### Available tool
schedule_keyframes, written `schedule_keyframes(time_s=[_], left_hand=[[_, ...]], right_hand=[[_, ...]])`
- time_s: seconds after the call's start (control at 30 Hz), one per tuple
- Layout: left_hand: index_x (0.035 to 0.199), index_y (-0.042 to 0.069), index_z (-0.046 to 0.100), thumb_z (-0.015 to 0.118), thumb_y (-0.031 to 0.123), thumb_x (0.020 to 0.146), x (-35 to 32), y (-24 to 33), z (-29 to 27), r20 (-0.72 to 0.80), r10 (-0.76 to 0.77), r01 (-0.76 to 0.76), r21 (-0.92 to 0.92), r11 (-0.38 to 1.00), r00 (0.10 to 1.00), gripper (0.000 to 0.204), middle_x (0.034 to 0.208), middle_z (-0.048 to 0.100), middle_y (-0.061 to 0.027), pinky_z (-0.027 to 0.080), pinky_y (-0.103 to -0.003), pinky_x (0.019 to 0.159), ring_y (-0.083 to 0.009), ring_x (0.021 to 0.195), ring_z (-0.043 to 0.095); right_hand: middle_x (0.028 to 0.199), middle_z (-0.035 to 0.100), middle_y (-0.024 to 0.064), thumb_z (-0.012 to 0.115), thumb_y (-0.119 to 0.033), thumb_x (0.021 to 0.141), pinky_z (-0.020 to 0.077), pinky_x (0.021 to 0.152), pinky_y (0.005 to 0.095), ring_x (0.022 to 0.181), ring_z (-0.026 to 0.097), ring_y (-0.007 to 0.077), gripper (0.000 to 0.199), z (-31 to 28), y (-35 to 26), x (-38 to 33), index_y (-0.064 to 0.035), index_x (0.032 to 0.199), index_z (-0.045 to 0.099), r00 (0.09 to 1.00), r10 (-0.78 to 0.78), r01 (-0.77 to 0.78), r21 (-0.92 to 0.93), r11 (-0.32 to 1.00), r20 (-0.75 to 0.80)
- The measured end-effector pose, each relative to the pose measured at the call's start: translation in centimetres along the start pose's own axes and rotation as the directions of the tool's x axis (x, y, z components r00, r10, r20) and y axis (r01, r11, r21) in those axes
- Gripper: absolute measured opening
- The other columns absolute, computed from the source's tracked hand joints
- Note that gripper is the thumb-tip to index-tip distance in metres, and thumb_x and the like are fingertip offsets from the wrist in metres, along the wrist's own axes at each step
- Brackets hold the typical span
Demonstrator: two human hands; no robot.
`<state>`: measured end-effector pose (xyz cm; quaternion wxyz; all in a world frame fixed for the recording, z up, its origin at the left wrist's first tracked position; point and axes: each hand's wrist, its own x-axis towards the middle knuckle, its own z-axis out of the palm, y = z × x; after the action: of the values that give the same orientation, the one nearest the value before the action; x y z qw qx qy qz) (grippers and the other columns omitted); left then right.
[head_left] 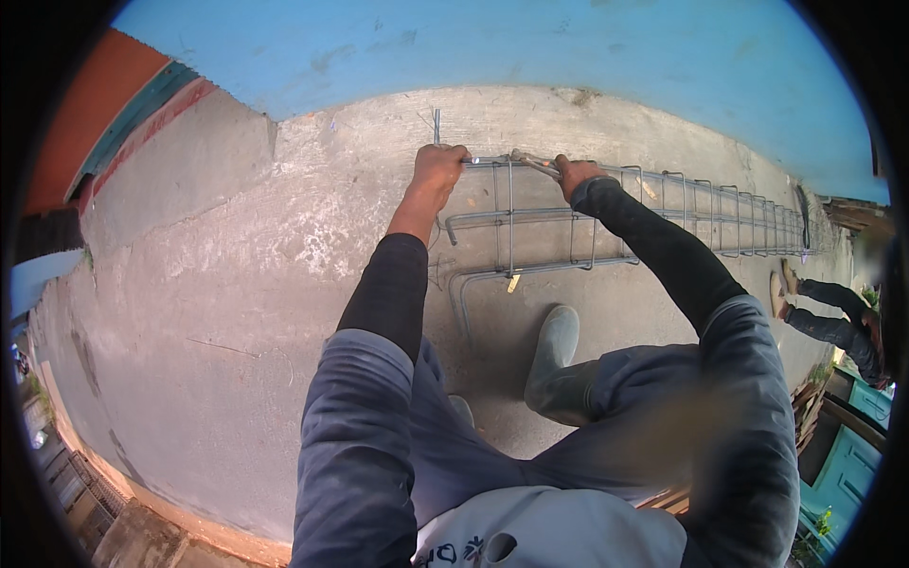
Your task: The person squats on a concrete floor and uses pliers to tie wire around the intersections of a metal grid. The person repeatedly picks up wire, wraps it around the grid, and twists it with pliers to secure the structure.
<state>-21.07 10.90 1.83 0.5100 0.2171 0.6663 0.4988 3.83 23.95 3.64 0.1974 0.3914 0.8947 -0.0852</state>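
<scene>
A long steel rebar cage (592, 210), made of bars tied with square stirrups, stretches from the middle toward the right. My left hand (442, 172) is closed around the near-left end of its far top bar. Thin grey rods (436, 126) stick up just beyond that fist; whether they are wire or the bar's bent end I cannot tell. My right hand (578, 176) is closed on the handles of a pair of pincers (536, 164), whose jaws lie at the top bar beside a stirrup. Two other bars end in hooks, one being the lower bar (530, 272).
Rough concrete (208, 284) lies beneath the cage, with a blue wall (530, 47) beyond. My boot (557, 341) stands close to the lower bar. A person (838, 317) is at the right, near the cage's far end. A loose wire (222, 346) lies at left.
</scene>
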Motion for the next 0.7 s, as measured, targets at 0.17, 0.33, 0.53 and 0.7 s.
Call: schedule_keyframes(time_s=[0.17,0.33,0.53,0.7], left_hand=[[0.071,0.004,0.061,0.07,0.015,0.079,-0.5,0.7,0.6,-0.034,-0.106,0.101,-0.127,0.987,0.994,0.017,0.057,0.047,0.0005,0.024,-0.028,0.038,-0.0088,0.041,0.032],[0.071,0.002,0.062,0.07,0.013,0.078,-0.3,0.1,0.3,-0.07,-0.1,0.093,-0.097,0.991,0.993,0.016,0.058,0.049,-0.0011,0.024,-0.029,0.038,-0.0086,0.041,0.033],[0.07,0.0,0.062,0.07,0.012,0.078,0.2,-0.8,0.7,-0.078,-0.058,0.05,-0.102,0.994,0.995,0.016,0.059,0.05,-0.0027,0.024,-0.03,0.039,-0.0102,0.042,0.034],[0.066,0.0,0.06,0.069,0.011,0.078,-0.5,-0.1,1.1,-0.087,-0.074,0.07,-0.047,0.996,0.993,0.018,0.06,0.05,-0.0029,0.024,-0.031,0.04,-0.0113,0.043,0.034]], right_hand=[[0.094,0.068,0.0212,0.049,-0.012,0.092,0.053,0.074,0.0475,0.088,0.068,0.0378,0.022,-0.9,-0.5,0.5,-0.0043,0.111,0.057,0.998,0.001,0.002,-0.053,0.999,0.065],[0.099,0.069,0.0233,0.062,-0.029,0.087,0.0532,0.082,0.0455,0.094,0.068,0.0365,0.036,-2.0,-1.5,1.9,-0.0004,0.108,0.065,0.959,-0.04,0.072,-0.105,0.992,0.279],[0.092,0.07,0.0219,0.065,-0.031,0.082,0.0536,0.08,0.0444,0.091,0.068,0.0351,0.036,-0.8,-1.3,2.1,-0.0023,0.104,0.066,0.922,0.115,-0.141,0.045,0.989,0.369],[0.09,0.069,0.0192,0.066,-0.025,0.08,0.054,0.074,0.0441,0.086,0.069,0.0352,0.032,1.0,-0.5,1.6,-0.0042,0.104,0.061,0.937,0.098,-0.17,0.193,0.966,0.336]])
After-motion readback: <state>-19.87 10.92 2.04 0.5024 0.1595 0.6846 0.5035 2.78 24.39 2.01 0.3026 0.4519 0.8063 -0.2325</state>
